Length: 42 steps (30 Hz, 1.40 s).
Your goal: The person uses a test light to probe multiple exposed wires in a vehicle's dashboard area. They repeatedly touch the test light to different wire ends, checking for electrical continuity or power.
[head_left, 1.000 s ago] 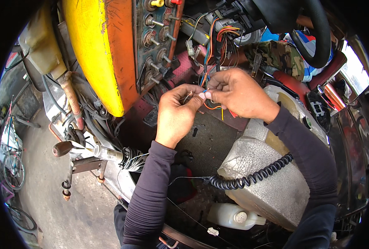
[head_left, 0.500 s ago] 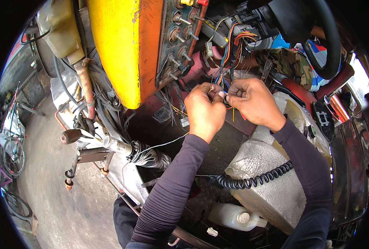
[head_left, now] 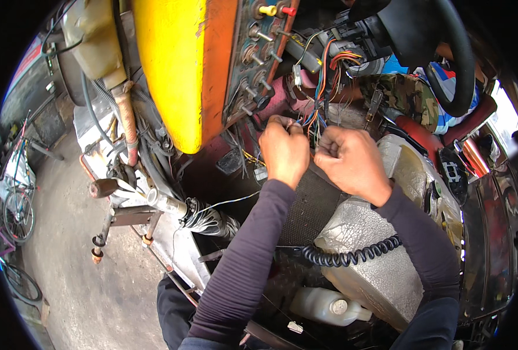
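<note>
A loose bundle of coloured wires point(head_left: 319, 96) hangs beneath the steering column. At its lower end my left hand point(head_left: 284, 150) is closed, with thumb and forefinger pinched on a thin wire among the loose ends. To its right, my right hand point(head_left: 354, 161) is curled closed beside the same strands. Whatever its fingertips hold is hidden behind the fingers. A narrow gap with orange and blue wires separates the two hands. Left of the bundle, a small white connector point(head_left: 297, 76) dangles. Another pale connector point(head_left: 260, 174) lies below my left wrist.
A yellow and orange panel point(head_left: 183, 70) with several toggle switches stands at upper left. The steering wheel point(head_left: 460, 64) is at upper right. A coiled black cord point(head_left: 352, 252) crosses the cracked silver cover point(head_left: 375, 233). Lower down are a white jug point(head_left: 329, 306) and a wire-wrapped lever point(head_left: 206, 219).
My hands have moved apart from fingertips meeting; the right one sits slightly lower, its fingers more curled. The view has shifted slightly.
</note>
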### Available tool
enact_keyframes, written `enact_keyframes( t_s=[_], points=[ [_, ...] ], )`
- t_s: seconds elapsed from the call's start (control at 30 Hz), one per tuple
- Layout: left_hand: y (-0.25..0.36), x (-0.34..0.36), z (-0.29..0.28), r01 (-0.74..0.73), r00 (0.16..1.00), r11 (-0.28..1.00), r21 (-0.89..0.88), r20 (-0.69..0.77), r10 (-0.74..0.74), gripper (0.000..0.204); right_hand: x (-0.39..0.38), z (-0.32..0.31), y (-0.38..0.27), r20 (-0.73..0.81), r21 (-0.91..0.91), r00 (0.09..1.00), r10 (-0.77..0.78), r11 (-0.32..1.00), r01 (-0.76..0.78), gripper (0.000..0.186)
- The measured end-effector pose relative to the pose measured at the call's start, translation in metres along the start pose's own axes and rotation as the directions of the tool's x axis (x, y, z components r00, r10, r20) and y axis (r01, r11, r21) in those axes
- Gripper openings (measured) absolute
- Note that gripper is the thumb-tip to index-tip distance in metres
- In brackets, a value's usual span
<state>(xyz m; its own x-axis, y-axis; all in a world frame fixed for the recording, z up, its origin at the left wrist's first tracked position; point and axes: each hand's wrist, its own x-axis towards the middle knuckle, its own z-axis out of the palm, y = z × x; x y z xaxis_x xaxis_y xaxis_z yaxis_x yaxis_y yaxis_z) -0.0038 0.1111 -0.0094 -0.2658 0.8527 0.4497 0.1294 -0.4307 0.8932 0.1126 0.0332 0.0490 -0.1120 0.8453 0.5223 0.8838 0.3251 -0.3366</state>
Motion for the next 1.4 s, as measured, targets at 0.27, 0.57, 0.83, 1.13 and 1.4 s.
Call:
enact_keyframes(
  t_s=[0.27,0.57,0.83,1.13,1.4],
  points=[
    [-0.018,-0.004,-0.026,0.044,0.953,0.963,-0.266,0.299,0.039,0.012,0.009,-0.017,0.022,0.124,0.305,0.984,0.128,0.939,-0.16,0.015],
    [-0.036,-0.009,-0.031,0.032,0.918,0.92,-0.392,0.375,0.128,0.012,-0.031,-0.044,-0.007,0.019,-0.071,0.995,-0.093,0.993,0.095,0.016],
    [-0.03,-0.011,-0.041,0.043,0.861,0.925,-0.376,0.483,0.157,0.016,-0.023,-0.017,0.016,0.206,-0.11,0.976,0.064,0.993,-0.042,0.025],
    [-0.015,-0.018,-0.044,-0.223,0.793,0.946,-0.234,0.521,0.316,0.017,-0.021,-0.012,0.013,0.335,0.36,0.891,0.307,0.832,-0.422,0.02],
    [-0.011,-0.019,-0.044,-0.278,0.8,0.946,-0.164,0.506,0.323,0.013,-0.022,-0.023,0.015,0.355,0.523,0.861,0.364,0.686,-0.506,0.019]
  ],
)
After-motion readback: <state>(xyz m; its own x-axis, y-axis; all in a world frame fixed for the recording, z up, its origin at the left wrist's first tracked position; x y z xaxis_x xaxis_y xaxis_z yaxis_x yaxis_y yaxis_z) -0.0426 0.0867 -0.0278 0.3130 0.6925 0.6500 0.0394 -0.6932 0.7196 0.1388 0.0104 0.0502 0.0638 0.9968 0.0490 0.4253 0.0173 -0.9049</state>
